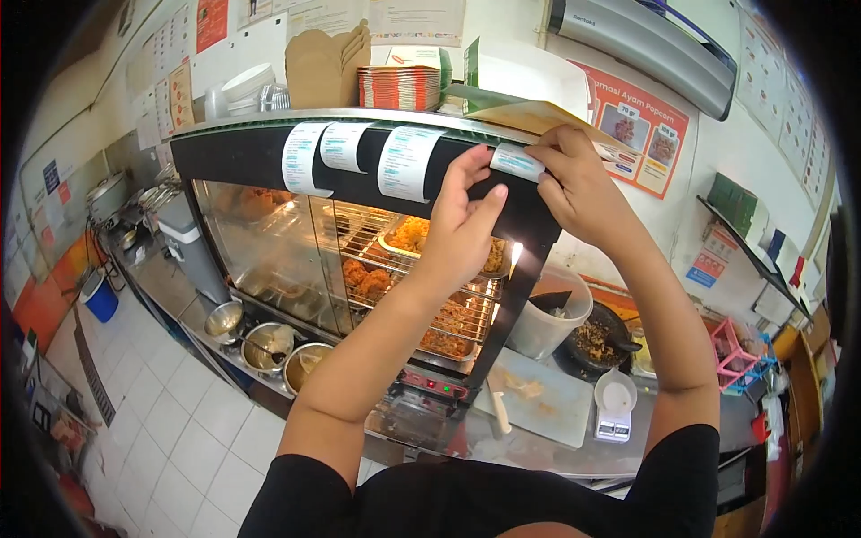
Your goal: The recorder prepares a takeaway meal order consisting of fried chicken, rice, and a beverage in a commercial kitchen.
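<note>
A short printed paper slip (pixel 516 163) with blue highlighting lies against the black top edge of a heated glass display cabinet (pixel 350 161). My right hand (pixel 572 181) pinches its right end between thumb and fingers. My left hand (pixel 467 212) is beside the slip's left end, fingers curled and thumb apart, with nothing seen in it. Further left along the same edge hang several longer slips (pixel 407 163), also highlighted. Behind the glass, fried chicken (pixel 365 279) and trays of food (pixel 409 234) stand on wire racks under lamps.
Folded food boxes (pixel 401 87), brown paper packaging (pixel 326 67) and plastic bowls (pixel 247 82) stand on the cabinet top. Below right are a white bucket (pixel 548 316), a stone mortar (pixel 597 339), a cutting board (pixel 545 397), a knife (pixel 500 407) and a digital scale (pixel 613 428). Metal bowls (pixel 268 346) line the front left.
</note>
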Motion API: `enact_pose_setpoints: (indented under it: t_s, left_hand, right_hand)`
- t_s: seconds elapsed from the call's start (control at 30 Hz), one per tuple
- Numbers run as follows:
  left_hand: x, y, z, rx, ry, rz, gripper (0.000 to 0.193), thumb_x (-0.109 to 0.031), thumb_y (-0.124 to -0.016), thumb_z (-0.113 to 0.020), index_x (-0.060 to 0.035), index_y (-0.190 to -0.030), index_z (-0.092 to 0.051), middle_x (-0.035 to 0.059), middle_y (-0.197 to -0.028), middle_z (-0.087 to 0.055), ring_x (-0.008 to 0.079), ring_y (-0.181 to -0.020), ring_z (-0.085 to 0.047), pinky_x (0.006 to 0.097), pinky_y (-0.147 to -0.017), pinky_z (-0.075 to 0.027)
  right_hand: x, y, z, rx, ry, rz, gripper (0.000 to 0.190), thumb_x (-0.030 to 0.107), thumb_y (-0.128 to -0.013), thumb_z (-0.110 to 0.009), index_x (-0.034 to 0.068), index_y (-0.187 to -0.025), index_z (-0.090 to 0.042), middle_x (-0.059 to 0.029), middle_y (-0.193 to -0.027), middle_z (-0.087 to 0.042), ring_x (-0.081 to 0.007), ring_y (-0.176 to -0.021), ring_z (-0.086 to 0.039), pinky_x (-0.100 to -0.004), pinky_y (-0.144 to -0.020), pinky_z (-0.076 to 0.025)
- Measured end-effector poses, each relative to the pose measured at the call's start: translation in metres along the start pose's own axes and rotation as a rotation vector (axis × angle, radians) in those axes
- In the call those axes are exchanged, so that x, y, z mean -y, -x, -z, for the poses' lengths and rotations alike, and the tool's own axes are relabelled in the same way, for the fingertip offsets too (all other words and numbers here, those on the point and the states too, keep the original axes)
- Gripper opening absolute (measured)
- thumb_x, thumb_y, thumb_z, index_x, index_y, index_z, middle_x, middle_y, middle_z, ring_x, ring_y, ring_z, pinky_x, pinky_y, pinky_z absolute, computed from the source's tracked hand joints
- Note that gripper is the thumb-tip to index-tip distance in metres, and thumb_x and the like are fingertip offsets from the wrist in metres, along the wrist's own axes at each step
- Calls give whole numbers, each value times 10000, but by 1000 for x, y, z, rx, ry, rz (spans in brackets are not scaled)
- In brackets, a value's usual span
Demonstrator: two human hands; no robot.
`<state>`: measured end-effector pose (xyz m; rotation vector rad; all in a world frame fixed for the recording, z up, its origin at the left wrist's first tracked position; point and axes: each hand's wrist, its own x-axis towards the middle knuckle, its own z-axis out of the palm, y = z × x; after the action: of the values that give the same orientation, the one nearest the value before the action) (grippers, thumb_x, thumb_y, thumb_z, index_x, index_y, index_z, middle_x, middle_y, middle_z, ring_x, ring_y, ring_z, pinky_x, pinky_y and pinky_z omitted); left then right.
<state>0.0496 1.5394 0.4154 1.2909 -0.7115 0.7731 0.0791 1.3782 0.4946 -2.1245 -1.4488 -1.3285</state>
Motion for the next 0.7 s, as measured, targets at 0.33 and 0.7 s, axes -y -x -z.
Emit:
enact_pose_setpoints:
  t_s: [0.33, 0.7]
  left_hand:
    - [23, 0, -11, -149, -96, 15, 528, -96, -871, -591, 5, -1298, -296, 40, -791, -601, 59, -692, -524, 178, -632, -413]
    - [17, -17, 4, -36, 28, 241, 171, -157, -886, -583, 3, -919, -533, 56, -645, -586, 58, -446, -474, 186, -411, -384]
  right_hand:
    - [-5, 4, 6, 119, -20, -14, 368, 123, -701, -511, -63, -1013, -572, -205, -972, -516, -347, -976, -484, -408, -874, -399]
    - [2, 6, 5, 74, 61, -26, 387, 138, -698, -565, -71, -1024, -559, -223, -988, -524, -362, -980, -489, -417, -877, -413]
